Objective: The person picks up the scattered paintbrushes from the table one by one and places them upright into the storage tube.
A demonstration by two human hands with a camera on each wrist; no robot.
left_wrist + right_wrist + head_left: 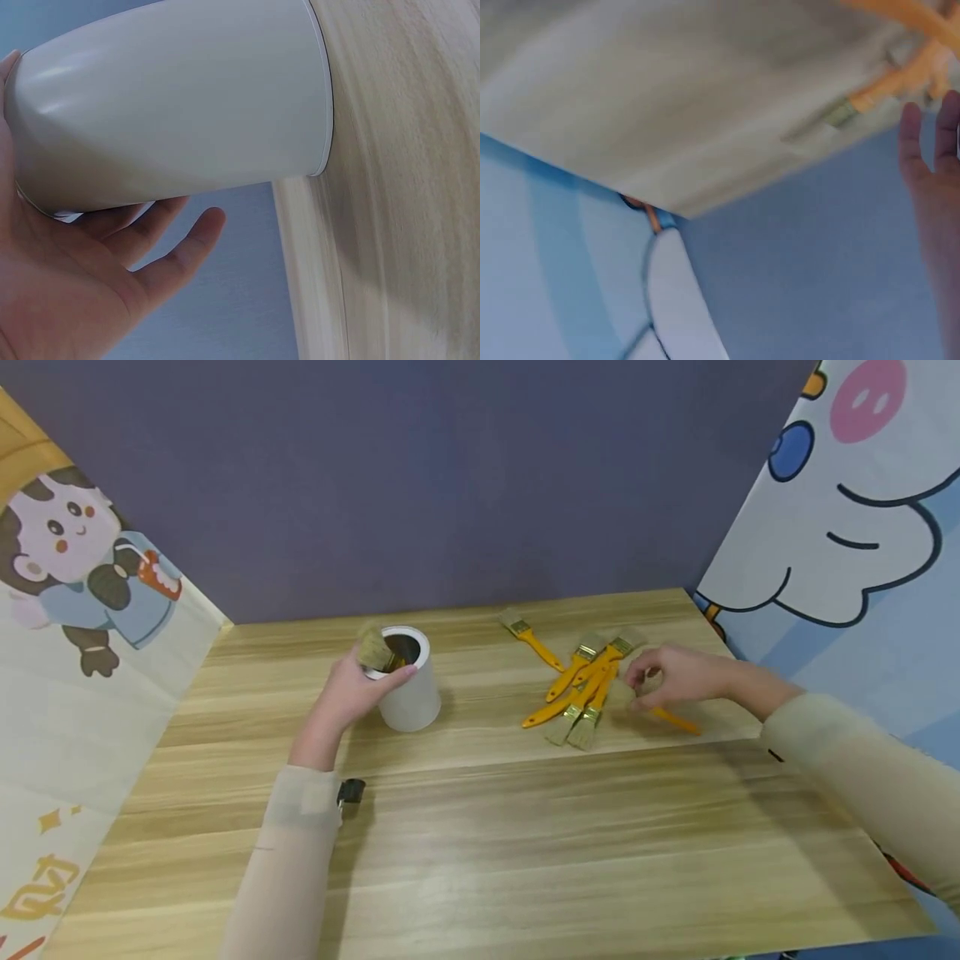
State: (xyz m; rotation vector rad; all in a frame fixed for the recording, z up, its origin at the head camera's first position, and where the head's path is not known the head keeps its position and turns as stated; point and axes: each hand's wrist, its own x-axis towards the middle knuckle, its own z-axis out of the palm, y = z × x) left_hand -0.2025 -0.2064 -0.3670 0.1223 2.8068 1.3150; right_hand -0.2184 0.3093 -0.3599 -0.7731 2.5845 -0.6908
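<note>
An upright white can (411, 700) stands on the table at left of centre. My left hand (347, 691) grips it by the rim, thumb on the near side, and other fingers reach past its wall in the left wrist view. A paintbrush (373, 648) leans in the can, bristles up. At the right, my right hand (678, 675) pinches another paintbrush (678, 722) near its bristles; its yellow handle points toward the lower right. Just left of that hand lies a pile of yellow-handled paintbrushes (592, 681). The right wrist view is blurred.
One loose paintbrush (538, 648) lies behind the pile, bristles toward the back. The wooden table (480, 852) meets a dark blue-grey panel (450, 485) at the back. Cartoon-printed walls (847, 552) rise on both sides.
</note>
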